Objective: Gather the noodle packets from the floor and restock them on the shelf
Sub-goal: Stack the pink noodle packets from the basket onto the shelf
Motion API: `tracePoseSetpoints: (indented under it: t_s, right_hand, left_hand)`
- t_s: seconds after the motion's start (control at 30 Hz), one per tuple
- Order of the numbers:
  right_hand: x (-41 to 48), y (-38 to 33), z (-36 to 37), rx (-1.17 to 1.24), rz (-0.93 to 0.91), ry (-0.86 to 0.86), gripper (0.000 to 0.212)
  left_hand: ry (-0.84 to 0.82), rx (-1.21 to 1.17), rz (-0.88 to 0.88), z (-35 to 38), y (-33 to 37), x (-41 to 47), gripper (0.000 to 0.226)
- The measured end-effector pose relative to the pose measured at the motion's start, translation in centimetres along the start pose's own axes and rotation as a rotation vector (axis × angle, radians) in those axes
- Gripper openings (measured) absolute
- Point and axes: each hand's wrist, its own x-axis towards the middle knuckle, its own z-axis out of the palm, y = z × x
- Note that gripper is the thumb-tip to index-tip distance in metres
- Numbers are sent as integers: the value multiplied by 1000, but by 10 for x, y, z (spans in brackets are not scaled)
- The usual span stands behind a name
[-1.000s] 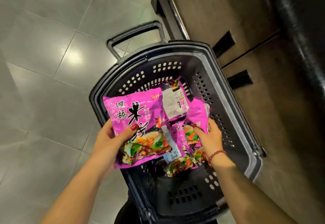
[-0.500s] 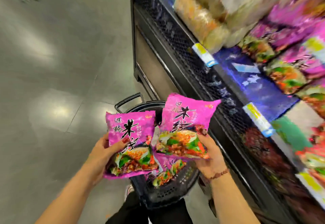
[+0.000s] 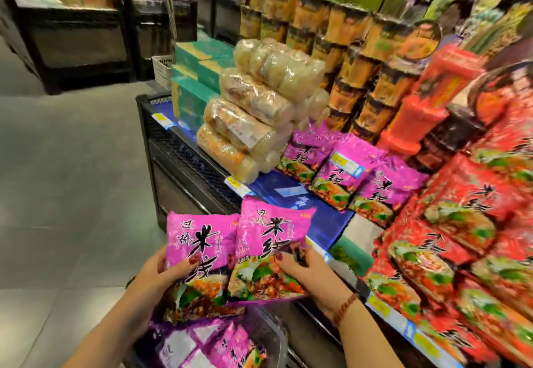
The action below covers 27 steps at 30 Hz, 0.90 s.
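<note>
Restock step: left hand point(image 3: 161, 274) and right hand point(image 3: 305, 269) each grasp a pink packet point(image 3: 199, 249); next, place beside shelf's pink stack point(image 3: 340, 171).

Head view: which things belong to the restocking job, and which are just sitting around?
Job: left hand holding left packet; right hand holding right packet; shelved purple packets; basket packets.
Just sitting around: red packets; clear-wrapped bundles; teal boxes; orange tubs.

Two purple packets are held: left packet point(image 3: 199, 243) in the left hand point(image 3: 160, 274), right packet point(image 3: 274, 240) in the right hand point(image 3: 307, 274). Three shelf packets point(image 3: 343, 174) show beyond.
</note>
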Motion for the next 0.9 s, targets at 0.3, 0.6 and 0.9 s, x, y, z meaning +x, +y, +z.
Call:
tracePoseSetpoints:
  t_s: [0.3,0.6,0.9]
  right_hand:
    - [14,-26,-66,44,-118,303,40]
    - [94,-36,-110,8,-276,674,49]
    - [225,-13,-104,-145,-109,651,72]
  left_hand:
    - [-37,45,111,54,25,49,87]
    - [11,7,89,83,33,91,112]
    - [212,-97,15,93,19,122,77]
